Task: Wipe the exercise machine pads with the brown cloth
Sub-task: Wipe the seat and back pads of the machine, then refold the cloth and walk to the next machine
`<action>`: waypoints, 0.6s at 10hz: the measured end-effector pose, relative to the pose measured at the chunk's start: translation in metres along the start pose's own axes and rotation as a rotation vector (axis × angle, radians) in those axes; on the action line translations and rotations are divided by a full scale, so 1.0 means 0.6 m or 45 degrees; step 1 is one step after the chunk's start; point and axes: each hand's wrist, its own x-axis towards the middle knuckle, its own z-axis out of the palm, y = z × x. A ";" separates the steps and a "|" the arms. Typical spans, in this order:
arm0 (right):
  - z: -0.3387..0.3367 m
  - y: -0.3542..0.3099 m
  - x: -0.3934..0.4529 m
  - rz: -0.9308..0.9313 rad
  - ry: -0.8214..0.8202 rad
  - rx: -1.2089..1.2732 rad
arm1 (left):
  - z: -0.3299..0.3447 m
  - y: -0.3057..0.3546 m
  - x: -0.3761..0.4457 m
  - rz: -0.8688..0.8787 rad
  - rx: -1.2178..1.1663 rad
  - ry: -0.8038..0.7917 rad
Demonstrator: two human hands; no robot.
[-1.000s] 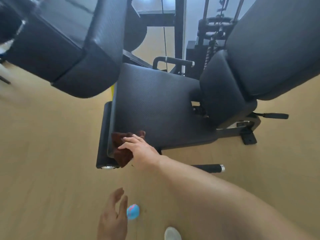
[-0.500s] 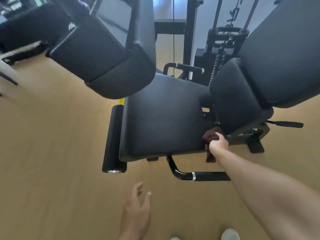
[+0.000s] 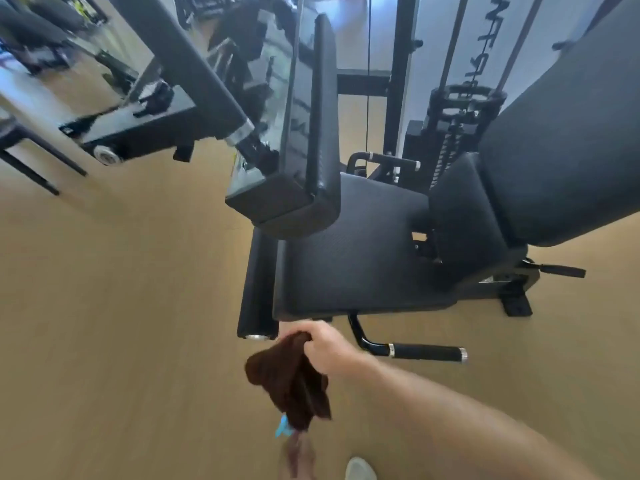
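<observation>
Right hand, lower centre of frame, fingers curled tight round the bunched top of the brown cloth; cloth hangs free, clear of the seat pad just above it. Left hand at bottom edge, blurred, partly behind the cloth; grip state cannot be told. Judgement: shake the cloth flat before the next pass, then press a broad face against the upright pad, upper centre, stroking along its length. Pads: black, finely textured vinyl, rounded edges. Cloth: soft, plush. Floor: pale wood-look.
</observation>
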 end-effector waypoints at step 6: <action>-0.297 0.102 -0.732 0.607 0.849 0.296 | 0.723 0.171 -0.289 0.552 1.117 -1.443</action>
